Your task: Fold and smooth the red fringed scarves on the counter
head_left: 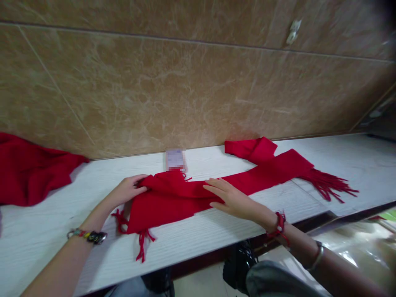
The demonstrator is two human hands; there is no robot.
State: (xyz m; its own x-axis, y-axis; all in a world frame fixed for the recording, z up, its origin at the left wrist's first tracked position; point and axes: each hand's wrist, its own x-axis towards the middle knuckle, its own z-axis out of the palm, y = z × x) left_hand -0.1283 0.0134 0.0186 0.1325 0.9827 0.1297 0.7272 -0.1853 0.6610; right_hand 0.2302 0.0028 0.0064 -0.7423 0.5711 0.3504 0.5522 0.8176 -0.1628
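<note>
A red scarf [167,212] lies stretched along the white surface, its upper edge partly folded over. Its left end has short red tassels, and a long fringe [328,183] spreads from the right end. My left hand [130,190] pinches the upper left edge of the cloth between thumb and fingers. Spread over the middle of the scarf, my right hand [230,198] rests with its fingers outstretched. A small tag [175,159], blurred out, sits against the scarf's upper edge by the wall.
Another red cloth [34,171] lies bunched at the far left of the white surface [102,251]. Behind rises a brown marbled tile wall [154,90]. Below the front edge are dark shoes [238,264] and, at right, shiny clear plastic [355,247].
</note>
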